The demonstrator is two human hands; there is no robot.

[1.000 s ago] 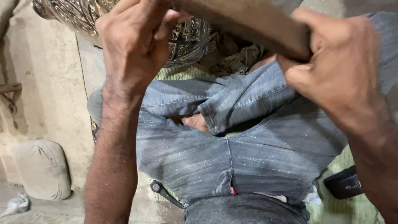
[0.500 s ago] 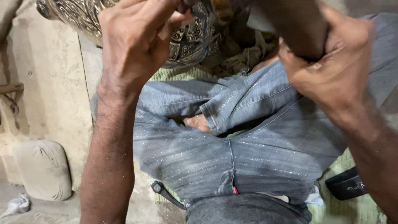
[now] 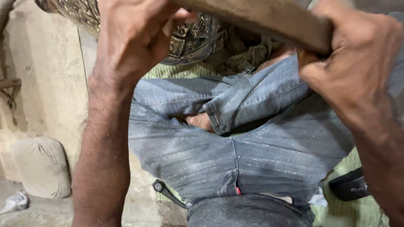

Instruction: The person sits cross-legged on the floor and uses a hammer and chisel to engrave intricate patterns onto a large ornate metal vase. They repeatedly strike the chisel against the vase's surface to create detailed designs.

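My right hand (image 3: 351,63) grips a thick brown wooden handle (image 3: 269,21) that slants across the top of the view. My left hand (image 3: 134,38) is raised beside it, fingers curled near the upper end of the handle and over an ornate embossed metal piece (image 3: 193,40); whether the fingers grip anything is hidden. Below both hands I see my crossed legs in grey jeans (image 3: 235,151), with a bare foot (image 3: 201,122) tucked between them.
I sit on a green woven mat (image 3: 357,210). A black pouch (image 3: 349,185) lies on it at the right. A dark tool handle (image 3: 166,192) pokes out by my left thigh. A beige stuffed sack (image 3: 42,166) rests on the dusty floor at left.
The wooden handle swung downward half a second ago and is now raised back to a slant across the top. My left hand stayed over the metal piece.
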